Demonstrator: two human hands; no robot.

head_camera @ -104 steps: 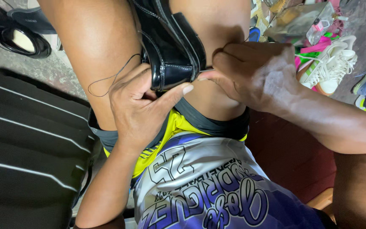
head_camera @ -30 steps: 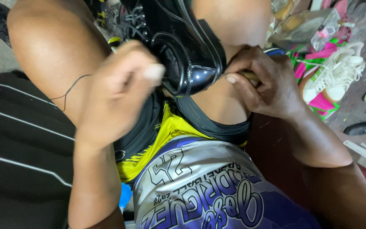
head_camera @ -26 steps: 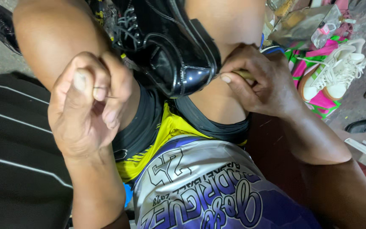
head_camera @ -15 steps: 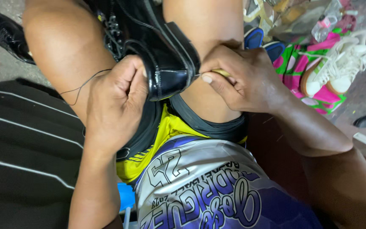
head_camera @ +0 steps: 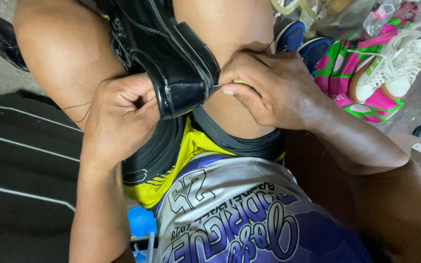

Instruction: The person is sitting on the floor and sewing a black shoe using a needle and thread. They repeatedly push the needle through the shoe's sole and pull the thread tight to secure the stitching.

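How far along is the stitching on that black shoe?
Hard to tell what is done: no finished stitches show. In hand: the right hand pushes a thin metal tool against the toe edge of the black shoe, which the left hand steadies; a dark thread lies across the thigh. How much is left is hidden.

A clear plastic bag (head_camera: pixel 383 17) with something pink inside lies at the top right edge of the view, just above a white sneaker. Beneath that sneaker lies a flat pink and green bag (head_camera: pixel 361 83) with white lettering, spread on the ground. The picture shows no screens or signs, and the only other print is the purple and white lettering on the person's shirt (head_camera: pixel 249 224).
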